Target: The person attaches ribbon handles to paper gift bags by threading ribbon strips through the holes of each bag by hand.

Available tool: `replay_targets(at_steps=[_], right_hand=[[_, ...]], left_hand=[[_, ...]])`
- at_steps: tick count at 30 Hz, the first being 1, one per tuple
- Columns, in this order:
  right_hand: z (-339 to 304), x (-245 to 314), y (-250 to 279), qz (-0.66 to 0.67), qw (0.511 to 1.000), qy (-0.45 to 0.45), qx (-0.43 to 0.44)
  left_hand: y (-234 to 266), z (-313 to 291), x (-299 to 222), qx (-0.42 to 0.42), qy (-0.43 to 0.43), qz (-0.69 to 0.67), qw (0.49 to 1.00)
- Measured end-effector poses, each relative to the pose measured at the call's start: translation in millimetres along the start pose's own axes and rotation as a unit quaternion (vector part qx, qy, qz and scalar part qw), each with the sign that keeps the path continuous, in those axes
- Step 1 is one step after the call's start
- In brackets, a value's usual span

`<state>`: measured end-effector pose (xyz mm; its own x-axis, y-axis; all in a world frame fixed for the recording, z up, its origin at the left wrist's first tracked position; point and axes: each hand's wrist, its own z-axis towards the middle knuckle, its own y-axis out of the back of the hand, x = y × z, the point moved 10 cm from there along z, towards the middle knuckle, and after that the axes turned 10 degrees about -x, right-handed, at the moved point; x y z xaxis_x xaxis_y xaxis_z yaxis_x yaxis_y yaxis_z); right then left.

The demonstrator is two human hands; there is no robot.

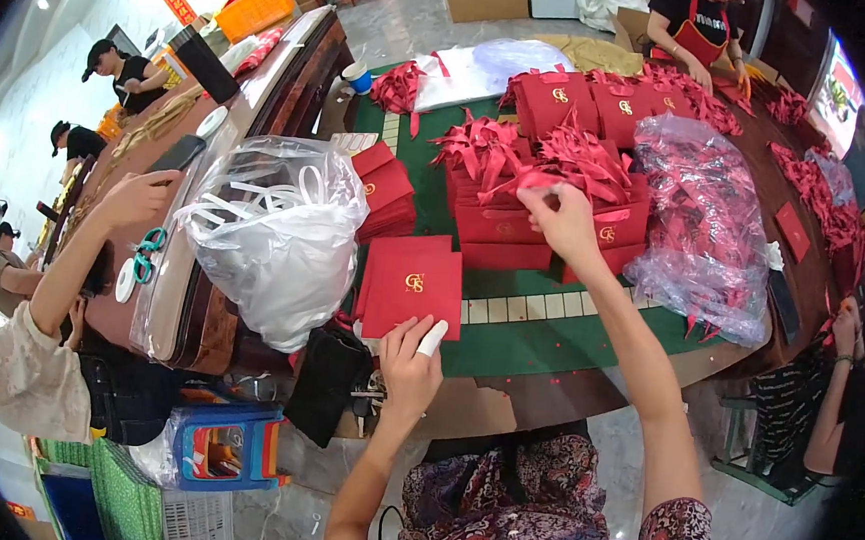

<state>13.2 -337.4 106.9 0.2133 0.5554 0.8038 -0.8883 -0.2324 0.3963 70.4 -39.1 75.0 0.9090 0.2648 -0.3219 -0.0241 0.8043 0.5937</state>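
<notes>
A flat red gift bag (pixel 414 283) with a gold emblem lies in front of me on similar red ones. My left hand (pixel 409 371) grips its lower edge, fingertips on its face and one finger wrapped in white. Farther right, my right hand (pixel 562 219) is closed in a pinch on a red ribbon (pixel 537 180), part of which its fingers hide. That ribbon lies at the front of a heap of looped red ribbons (pixel 585 162). Beneath the heap stand packed rows of red bags (pixel 501 228) with gold emblems.
Left of my left hand stands a clear plastic sack (pixel 270 234) of white ribbons. A wrapped bundle (pixel 702 219) of red ribbon sits to the right. Red envelope-like pieces (pixel 386 192) are stacked behind. Green scissors (pixel 147 253) lie near a co-worker's hand (pixel 137 197) on the left table.
</notes>
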Motion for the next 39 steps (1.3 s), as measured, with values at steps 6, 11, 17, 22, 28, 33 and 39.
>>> replay_targets(at_steps=[6,11,17,22,28,33,39], right_hand=[[-1,-32,-38,0.320,0.895,-0.284,0.126],[-13,-23,-25,0.352,0.887,-0.267,0.138],[-45,-7,30,0.173,0.968,-0.120,0.139],[-147,-21,48,0.019,0.975,-0.137,0.176],[-220,-54,56,0.095,0.963,-0.185,0.169],[-221,-47,90,0.013,0.986,-0.123,0.110],[-205,-62,186,-0.184,0.967,0.013,-0.175]], left_hand=[[11,-9,-10,-0.013,-0.026,-0.015,0.999],[22,-16,-30,-0.024,-0.068,-0.033,0.997],[29,-25,-68,-0.033,-0.116,-0.082,0.989],[18,-48,-107,0.015,-0.155,-0.152,0.976],[-23,-98,-132,0.116,-0.116,-0.211,0.964],[-52,-116,-142,0.175,-0.080,-0.201,0.961],[-53,-84,-154,0.147,-0.052,-0.244,0.957]])
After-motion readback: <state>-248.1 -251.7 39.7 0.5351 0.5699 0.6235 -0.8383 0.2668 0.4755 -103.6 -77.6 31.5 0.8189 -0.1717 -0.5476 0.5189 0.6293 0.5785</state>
